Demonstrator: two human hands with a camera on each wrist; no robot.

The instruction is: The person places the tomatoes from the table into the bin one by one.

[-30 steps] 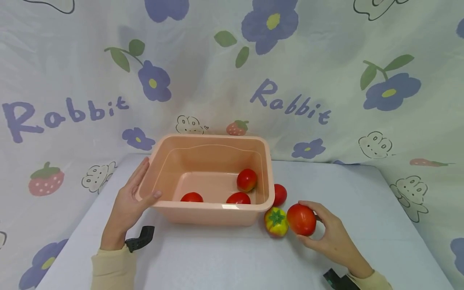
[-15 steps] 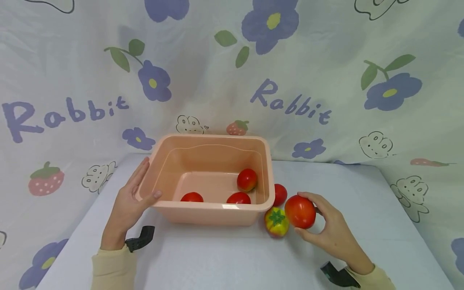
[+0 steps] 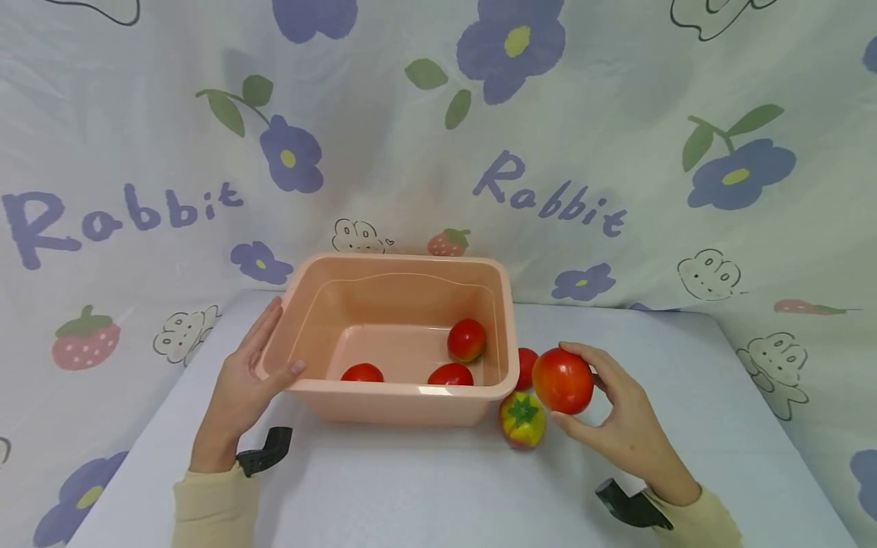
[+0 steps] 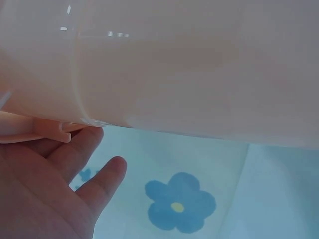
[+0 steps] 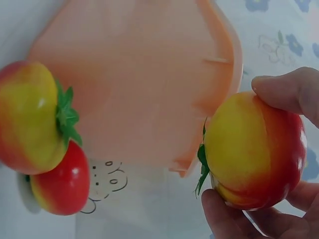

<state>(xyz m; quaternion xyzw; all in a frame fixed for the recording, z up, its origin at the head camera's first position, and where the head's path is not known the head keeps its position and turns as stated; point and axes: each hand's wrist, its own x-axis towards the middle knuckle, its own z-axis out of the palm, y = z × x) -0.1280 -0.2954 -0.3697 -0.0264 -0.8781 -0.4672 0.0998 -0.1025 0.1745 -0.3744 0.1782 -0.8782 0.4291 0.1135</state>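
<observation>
Red and yellow, glossy fruit (image 5: 256, 152) sits clamped in right fingers (image 5: 224, 213); left fingers (image 3: 259, 333) grip the tub (image 3: 390, 403).

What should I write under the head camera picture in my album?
Left hand on the peach-coloured bin, right hand holding a big red fruit, three more fruits showing inside.
</observation>
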